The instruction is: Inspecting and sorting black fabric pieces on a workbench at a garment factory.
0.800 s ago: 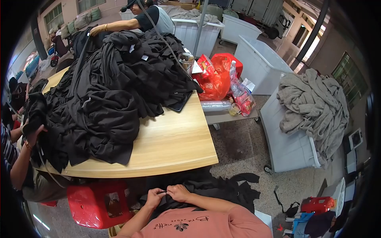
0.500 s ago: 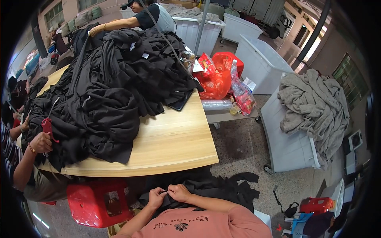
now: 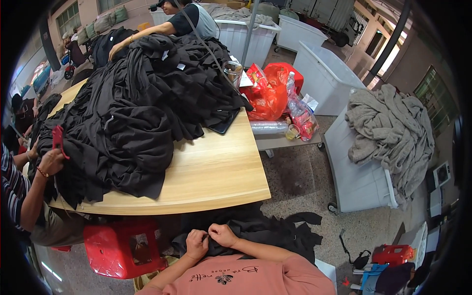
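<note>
Black cloth [image 3: 275, 239] lies bunched across my lap below the table's front edge. My left hand [image 3: 197, 244] is closed on a bit of it, fingers pinched. Close beside it, my right hand [image 3: 222, 235] is closed too, its fingertips turned toward the left hand over the same cloth. The small part between the fingers is mostly hidden. Ahead, a large heap of black garments [image 3: 132, 113] with white labels covers much of the wooden table [image 3: 216, 172].
At left a co-worker's hand [image 3: 51, 161] holds a red tool [image 3: 58, 140]; another person [image 3: 189, 22] reaches over the heap from behind. A red stool [image 3: 115, 250] stands front left. White bins [image 3: 356, 167], grey cloth [image 3: 388, 128] and a red plastic bag [image 3: 270, 93] are at right.
My hands have shifted slightly, with the left hand's fingers curled more upright. At left the co-worker's red tool has risen. The far person's hand has slid down the heap.
</note>
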Demonstrator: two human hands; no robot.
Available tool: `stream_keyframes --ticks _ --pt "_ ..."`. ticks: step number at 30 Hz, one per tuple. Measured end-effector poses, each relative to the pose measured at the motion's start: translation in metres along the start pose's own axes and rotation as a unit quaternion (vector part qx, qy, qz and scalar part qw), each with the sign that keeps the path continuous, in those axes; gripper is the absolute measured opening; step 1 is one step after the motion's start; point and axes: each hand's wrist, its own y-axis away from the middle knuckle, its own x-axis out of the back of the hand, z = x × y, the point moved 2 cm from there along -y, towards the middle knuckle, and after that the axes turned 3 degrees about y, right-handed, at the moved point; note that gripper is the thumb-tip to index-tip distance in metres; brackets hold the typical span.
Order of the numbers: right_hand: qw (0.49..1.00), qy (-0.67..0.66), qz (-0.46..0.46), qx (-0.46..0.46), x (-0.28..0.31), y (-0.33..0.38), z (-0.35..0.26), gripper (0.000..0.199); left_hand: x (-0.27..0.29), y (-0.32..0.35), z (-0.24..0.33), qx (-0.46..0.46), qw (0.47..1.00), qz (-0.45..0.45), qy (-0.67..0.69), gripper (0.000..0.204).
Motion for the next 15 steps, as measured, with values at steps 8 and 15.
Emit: stream_keyframes --ticks 8,15 --pt "0.998 -0.032 -0.046 0.019 -0.001 0.001 0.007 0.008 -0.004 0.006 -0.001 0.168 0.985 0.003 0.035 0.009" --pt "0.998 -0.065 -0.017 0.008 -0.007 0.019 0.005 0.007 0.001 0.019 0.004 0.050 0.998 -0.026 -0.020 0.013"
